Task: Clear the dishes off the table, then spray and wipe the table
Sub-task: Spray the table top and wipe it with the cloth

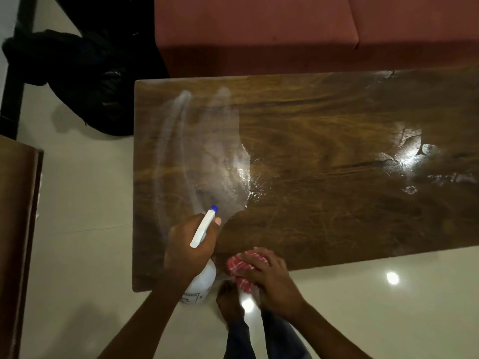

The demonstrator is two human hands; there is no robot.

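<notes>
A glossy dark wooden table [324, 141] fills the middle of the view, with pale wet streaks across its left part and wet patches at the right. My left hand [190, 244] grips a white spray bottle [201, 281] with a blue nozzle tip, held over the table's near left edge and pointing away across the top. My right hand [267, 270] holds a bunched red and white checked cloth [239, 265] at the table's near edge, beside the bottle. No dishes are in sight on the table.
A reddish sofa [259, 32] runs along the table's far side. A black bag [85, 81] lies on the pale tiled floor at the far left. Another brown wooden piece of furniture [18, 229] stands at the left edge. My feet and trouser legs show below the table edge.
</notes>
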